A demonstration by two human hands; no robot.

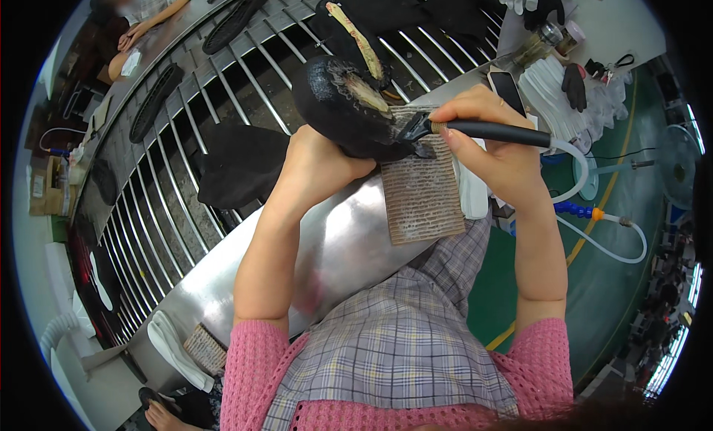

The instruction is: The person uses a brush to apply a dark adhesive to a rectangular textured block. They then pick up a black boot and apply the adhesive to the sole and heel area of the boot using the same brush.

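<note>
A black boot (334, 108), its pale, rough underside turned up, is held just above the metal table edge. My left hand (319, 167) is closed round its near side. In my right hand (494, 145) is a black-handled brush (505, 131) with a white hose running from its end. The brush's dark tip meets the boot's edge, near the toe or heel; I cannot tell which. Beneath the tip lies a ribbed brown cardboard piece (425, 204). Soft black material (241, 167), perhaps the boot's shaft, spreads left of my left hand over the metal rods.
Metal rods (245, 82) form a conveyor bed with black soles (156, 104) and another upturned boot (353, 41) on it. A phone (508, 93), glass jar (538, 44) and gloves (573, 85) lie at right. A co-worker (152, 7) sits far left; another person's hand (160, 416) shows lower left.
</note>
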